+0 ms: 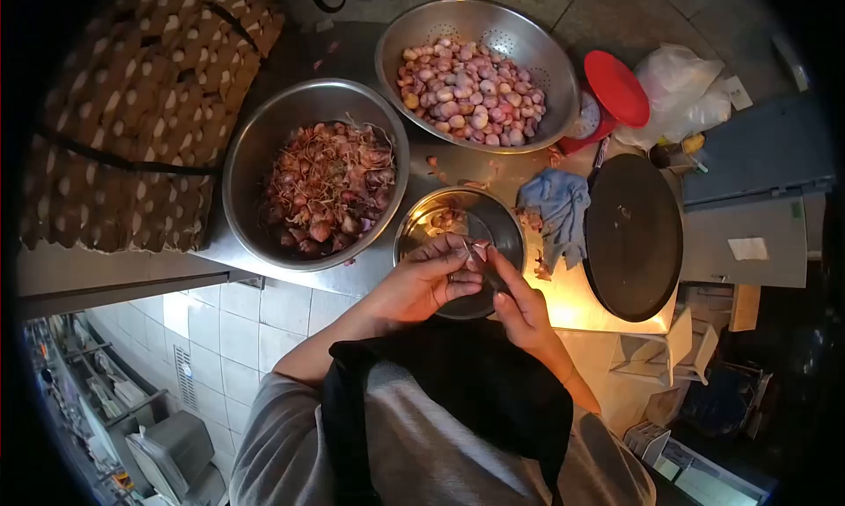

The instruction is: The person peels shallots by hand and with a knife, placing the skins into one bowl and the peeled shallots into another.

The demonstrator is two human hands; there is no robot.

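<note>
Over a small steel bowl point(412, 242), my left hand point(437, 273) pinches a small shallot point(480, 249) between its fingertips. My right hand point(521, 302) is closed on a small knife point(495, 275), its blade against the shallot. Some peelings lie inside the small bowl. To the left stands a large steel bowl point(236, 189) of unpeeled shallots point(330, 189) with dry roots and skins. Behind, a steel colander point(387, 62) holds peeled pink shallots point(475, 92).
A blue cloth point(556, 211) lies right of the small bowl, beside a round black pan point(634, 238). Further back are a red round object point(616, 88) and plastic bags point(678, 92). Stacked egg trays point(132, 119) stand at the left. Loose skins dot the steel table point(352, 282).
</note>
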